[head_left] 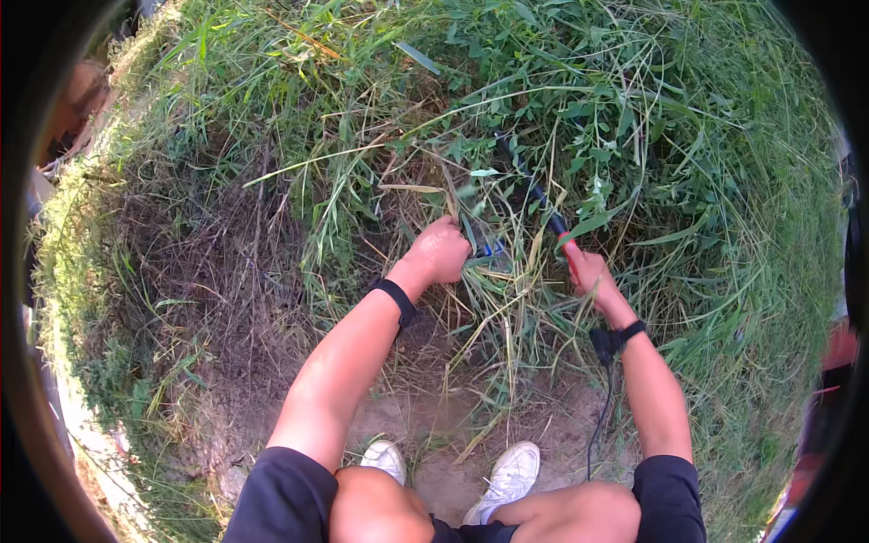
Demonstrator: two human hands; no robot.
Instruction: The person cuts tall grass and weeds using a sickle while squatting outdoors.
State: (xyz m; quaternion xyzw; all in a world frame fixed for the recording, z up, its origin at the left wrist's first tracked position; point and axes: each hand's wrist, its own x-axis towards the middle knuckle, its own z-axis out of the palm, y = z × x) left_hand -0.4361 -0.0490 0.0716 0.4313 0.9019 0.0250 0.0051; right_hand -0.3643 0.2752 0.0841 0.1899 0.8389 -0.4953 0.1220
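Note:
My left hand (439, 251) is closed in a fist around a bunch of long grass stems (511, 330), some green and some straw-coloured, which fan out beside it. To its right, my right hand (593, 279) grips the red end of a hand tool with a dark shaft (541, 198). The shaft slants up and to the left into the weeds, and leaves hide its far end, so the tool's head cannot be made out. Between the two hands, a small blue-and-grey piece (493, 248) shows through the stalks; what it belongs to is unclear.
Dense green weeds (588, 136) rise ahead and to the right. Dry, brownish brush (217, 235) lies to the left. My white shoes (511, 472) rest on bare soil (434, 412) close to me. A black cable (602, 416) hangs from the device on my right wrist.

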